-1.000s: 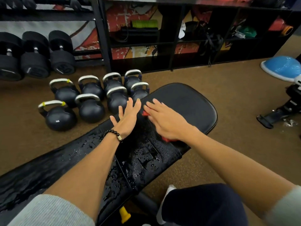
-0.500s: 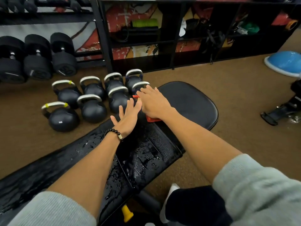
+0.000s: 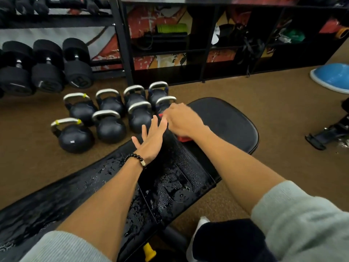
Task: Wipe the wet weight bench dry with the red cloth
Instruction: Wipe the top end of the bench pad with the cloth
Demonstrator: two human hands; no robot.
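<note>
The black weight bench (image 3: 228, 125) runs from the lower left to the upper right, and water drops cover its near pads. The red cloth (image 3: 183, 138) lies on the seat pad at the bench's far edge, mostly hidden under my right hand (image 3: 181, 120). That hand's fingers curl down over the cloth, and a red corner shows at their tips. My left hand (image 3: 151, 141) rests flat on the bench's far edge, fingers straight and spread, touching the right hand. It wears a bead bracelet.
Several black kettlebells (image 3: 111, 127) stand on the brown floor just beyond the bench. Behind them are a dumbbell rack (image 3: 47, 69) and black shelving (image 3: 188, 53). A blue balance dome (image 3: 332, 76) lies at the right. My dark-clothed knee (image 3: 226, 241) is at the bottom.
My right hand has slid the red cloth across the seat pad toward the far edge next to the kettlebells, and its fingers have bent down. My left hand has stayed put.
</note>
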